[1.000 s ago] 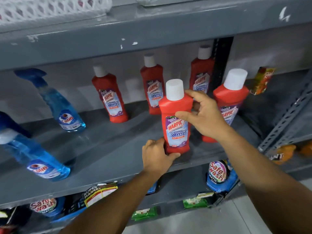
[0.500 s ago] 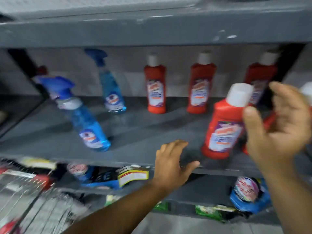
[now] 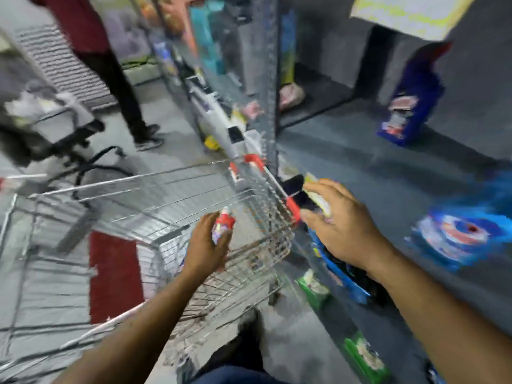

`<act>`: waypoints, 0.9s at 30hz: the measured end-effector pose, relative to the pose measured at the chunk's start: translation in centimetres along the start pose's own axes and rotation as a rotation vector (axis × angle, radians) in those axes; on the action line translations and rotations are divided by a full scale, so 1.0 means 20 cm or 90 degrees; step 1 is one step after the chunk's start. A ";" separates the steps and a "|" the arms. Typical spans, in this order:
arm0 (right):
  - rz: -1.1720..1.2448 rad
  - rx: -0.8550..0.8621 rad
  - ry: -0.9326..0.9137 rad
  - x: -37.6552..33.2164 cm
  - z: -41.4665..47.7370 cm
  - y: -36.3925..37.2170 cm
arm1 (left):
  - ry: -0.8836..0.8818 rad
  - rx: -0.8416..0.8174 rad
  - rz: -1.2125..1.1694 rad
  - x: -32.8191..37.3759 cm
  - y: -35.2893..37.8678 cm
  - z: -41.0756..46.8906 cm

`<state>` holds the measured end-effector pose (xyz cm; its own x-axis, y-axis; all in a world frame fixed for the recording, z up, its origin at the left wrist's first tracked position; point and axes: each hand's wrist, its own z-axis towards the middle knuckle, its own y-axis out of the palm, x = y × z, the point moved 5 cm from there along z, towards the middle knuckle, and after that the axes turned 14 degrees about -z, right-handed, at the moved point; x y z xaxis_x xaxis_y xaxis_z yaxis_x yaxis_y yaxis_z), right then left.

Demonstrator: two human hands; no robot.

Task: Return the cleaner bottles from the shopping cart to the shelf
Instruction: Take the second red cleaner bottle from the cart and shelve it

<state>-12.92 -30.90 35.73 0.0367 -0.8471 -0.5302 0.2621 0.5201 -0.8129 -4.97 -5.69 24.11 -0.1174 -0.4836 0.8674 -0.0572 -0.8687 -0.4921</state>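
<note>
The picture is smeared by motion. A wire shopping cart (image 3: 166, 177) with red corner caps stands at the left, beside the grey shelf (image 3: 360, 173). My left hand (image 3: 205, 246) is inside the cart's basket, its fingers curled around a small red cleaner bottle (image 3: 225, 221) with a white cap. My right hand (image 3: 342, 225) hovers at the shelf's front edge, just right of the cart's rim, with spread fingers and nothing in it. Two blue spray bottles (image 3: 457, 236) (image 3: 410, 106) show on the shelf as blurs. The red bottles standing on the shelf are out of view.
A person in a red top and black trousers (image 3: 119, 79) stands in the aisle beyond the cart. A black chair base (image 3: 91, 162) sits by the cart's far side. Green packets (image 3: 313, 288) and blue pouches (image 3: 340, 275) lie on the lower shelf. A red mat (image 3: 113, 273) covers the floor.
The view has swung left and down from the shelf to the cart. My right hand has let go of the red bottle on the shelf. My left hand has dropped into the cart onto another red bottle.
</note>
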 end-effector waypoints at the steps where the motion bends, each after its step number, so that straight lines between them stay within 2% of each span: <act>1: 0.004 -0.055 0.006 -0.04 0.14 0.14 | -0.087 0.011 0.006 -0.18 -0.07 0.10; 7: 0.031 -0.339 0.132 -0.11 0.78 1.06 | -0.435 -0.104 0.001 -0.90 -0.23 0.36; 11: -0.039 -0.459 0.184 -0.02 0.99 1.69 | -0.535 -0.174 -0.034 -1.22 -0.12 0.35; 13: -0.077 -0.495 0.200 0.04 1.03 1.94 | -0.549 -0.214 -0.034 -1.31 -0.02 0.36; 16: -0.107 -0.530 0.259 0.15 1.06 2.24 | -0.607 -0.206 -0.042 -1.49 0.10 0.36; 18: -0.115 -0.523 0.294 0.21 1.08 2.37 | -0.604 -0.170 -0.002 -1.55 0.13 0.39; 22: -0.125 -0.494 0.331 0.28 1.10 2.55 | -0.605 -0.166 0.042 -1.61 0.19 0.40; 27: -0.017 -0.481 0.429 0.35 1.07 2.63 | -0.631 -0.182 -0.042 -1.65 0.25 0.43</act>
<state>21.85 -11.73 -5.51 -0.5735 -0.7425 -0.3460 -0.4323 0.6332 -0.6420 7.14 4.95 -6.45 0.7565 -0.4199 0.5014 -0.2823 -0.9013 -0.3287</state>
